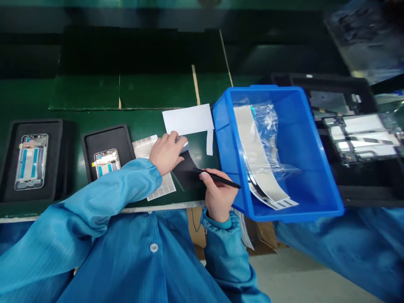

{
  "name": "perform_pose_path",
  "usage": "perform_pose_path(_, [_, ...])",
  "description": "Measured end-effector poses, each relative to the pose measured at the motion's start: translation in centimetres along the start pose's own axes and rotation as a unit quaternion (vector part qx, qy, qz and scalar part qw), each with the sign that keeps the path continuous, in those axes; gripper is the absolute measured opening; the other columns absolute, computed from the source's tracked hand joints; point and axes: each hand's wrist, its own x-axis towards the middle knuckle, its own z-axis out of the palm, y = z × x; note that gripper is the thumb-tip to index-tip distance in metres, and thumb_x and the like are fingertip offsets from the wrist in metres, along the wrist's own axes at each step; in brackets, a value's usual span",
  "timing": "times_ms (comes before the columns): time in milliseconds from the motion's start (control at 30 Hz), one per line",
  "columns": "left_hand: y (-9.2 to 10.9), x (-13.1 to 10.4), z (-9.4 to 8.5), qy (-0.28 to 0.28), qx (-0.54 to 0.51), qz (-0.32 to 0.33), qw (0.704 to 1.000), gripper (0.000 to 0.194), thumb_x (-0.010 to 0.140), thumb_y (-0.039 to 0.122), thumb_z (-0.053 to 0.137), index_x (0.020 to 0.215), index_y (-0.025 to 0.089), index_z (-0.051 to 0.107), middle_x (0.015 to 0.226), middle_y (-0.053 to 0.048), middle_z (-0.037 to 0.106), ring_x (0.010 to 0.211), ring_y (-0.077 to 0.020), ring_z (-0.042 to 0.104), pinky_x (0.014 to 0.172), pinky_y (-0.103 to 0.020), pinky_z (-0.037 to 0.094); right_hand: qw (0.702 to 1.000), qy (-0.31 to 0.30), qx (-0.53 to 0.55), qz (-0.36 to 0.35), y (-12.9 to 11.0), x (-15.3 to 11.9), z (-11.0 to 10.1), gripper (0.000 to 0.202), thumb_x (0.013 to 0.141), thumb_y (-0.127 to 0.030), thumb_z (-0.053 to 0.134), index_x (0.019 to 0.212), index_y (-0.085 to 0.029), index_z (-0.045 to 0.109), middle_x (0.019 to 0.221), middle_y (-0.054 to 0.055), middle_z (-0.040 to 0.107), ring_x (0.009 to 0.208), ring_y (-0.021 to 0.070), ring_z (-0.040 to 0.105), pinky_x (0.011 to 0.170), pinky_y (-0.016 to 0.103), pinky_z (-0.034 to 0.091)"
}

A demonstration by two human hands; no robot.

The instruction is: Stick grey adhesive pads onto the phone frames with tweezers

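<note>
My left hand (166, 152) lies over the sheets in the middle, fingers bent down and thumb pointing right. A small pale piece (185, 144) shows at its fingertips; the hand hides most of what it grips. Partly under this hand is a whitish sheet marked with grey rectangles (160, 188). Just right of it lies a dark, thin sheet (186, 170). My right hand (217, 194) holds black tweezers (221, 180), their tips pointing left over the dark sheet's right side. A white paper (188, 119) and a narrow white strip (210, 142) lie beyond my hands.
A blue bin (325, 185) at right contains long pale strips (257, 147) and clear plastic film (268, 130). Two black trays (90, 141) (11, 168) at left hold opened phone bodies (107, 160) (31, 162). Beyond the bin are more phone parts (362, 134) and a person's blue sleeve (353, 244).
</note>
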Motion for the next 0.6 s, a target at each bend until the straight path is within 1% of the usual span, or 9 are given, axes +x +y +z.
perform_pose_path(67, [0.0, 0.4, 0.0, -0.017, -0.017, -0.014, 1.000, 0.029, 0.087, 0.022, 0.067, 0.115, 0.019, 0.060, 0.113, -0.008, 0.063, 0.102, -0.0255, 0.059, 0.085, -0.036, 0.048, 1.000, -0.005, 0.008, -0.004, -0.2, 0.4, 0.0, 0.020, 0.072, -0.025, 0.086, 0.089, -0.022, 0.076, 0.086, 0.004, 0.076, 0.076, 0.0190, 0.072, 0.074, 0.034, 0.058])
perform_pose_path(100, [-0.2, 0.5, 0.0, -0.020, -0.034, -0.014, 0.999, 0.024, 0.089, 0.020, 0.064, 0.113, 0.020, 0.062, 0.110, -0.007, 0.065, 0.101, -0.0245, 0.060, 0.085, -0.035, 0.048, 1.000, -0.008, 0.011, -0.010, -0.4, 0.6, 0.0, 0.020, 0.072, -0.025, 0.086, 0.089, -0.022, 0.076, 0.086, 0.003, 0.076, 0.077, 0.0193, 0.072, 0.074, 0.035, 0.059])
perform_pose_path(167, [-0.6, 0.4, -0.2, -0.013, -0.069, -0.003, 0.998, 0.018, 0.093, 0.023, 0.060, 0.110, 0.021, 0.065, 0.109, -0.005, 0.069, 0.101, -0.0235, 0.063, 0.086, -0.035, 0.049, 0.999, -0.015, 0.014, -0.032, -1.1, 1.1, 0.3, 0.018, 0.073, -0.025, 0.085, 0.088, -0.022, 0.076, 0.086, 0.003, 0.077, 0.079, 0.0203, 0.073, 0.075, 0.036, 0.060])
perform_pose_path(267, [-1.2, -0.1, -0.6, -0.009, -0.102, 0.034, 0.994, 0.021, 0.097, 0.031, 0.055, 0.110, 0.022, 0.069, 0.112, -0.004, 0.072, 0.104, -0.0223, 0.065, 0.091, -0.035, 0.050, 0.996, -0.024, 0.011, -0.081, -2.3, 1.8, 0.8, 0.015, 0.074, -0.026, 0.083, 0.087, -0.023, 0.076, 0.088, 0.003, 0.077, 0.081, 0.0217, 0.074, 0.077, 0.038, 0.062])
perform_pose_path(367, [-1.2, -0.6, -1.0, -0.029, -0.097, 0.068, 0.993, 0.026, 0.100, 0.033, 0.050, 0.109, 0.022, 0.070, 0.111, -0.004, 0.073, 0.104, -0.0223, 0.067, 0.089, -0.034, 0.051, 0.990, -0.049, 0.010, -0.132, -3.2, 2.2, 1.3, 0.014, 0.075, -0.023, 0.083, 0.088, -0.025, 0.076, 0.091, 0.003, 0.077, 0.084, 0.0221, 0.074, 0.080, 0.039, 0.062])
perform_pose_path(467, [-0.8, -0.8, -1.4, -0.048, -0.075, 0.076, 0.993, 0.028, 0.101, 0.033, 0.047, 0.108, 0.022, 0.072, 0.108, -0.004, 0.074, 0.101, -0.0224, 0.067, 0.086, -0.034, 0.052, 0.982, -0.080, 0.011, -0.171, -3.7, 2.6, 1.7, 0.016, 0.075, -0.017, 0.082, 0.088, -0.025, 0.077, 0.090, 0.003, 0.077, 0.084, 0.0221, 0.074, 0.082, 0.040, 0.062])
perform_pose_path(600, [-0.2, -0.8, -1.9, -0.068, -0.044, 0.084, 0.993, 0.031, 0.102, 0.033, 0.044, 0.105, 0.021, 0.073, 0.103, -0.005, 0.074, 0.096, -0.0213, 0.067, 0.082, -0.033, 0.051, 0.976, -0.093, -0.013, -0.199, -4.0, 2.8, 2.0, 0.017, 0.075, -0.015, 0.082, 0.087, -0.026, 0.078, 0.089, 0.003, 0.077, 0.082, 0.0224, 0.074, 0.080, 0.041, 0.061])
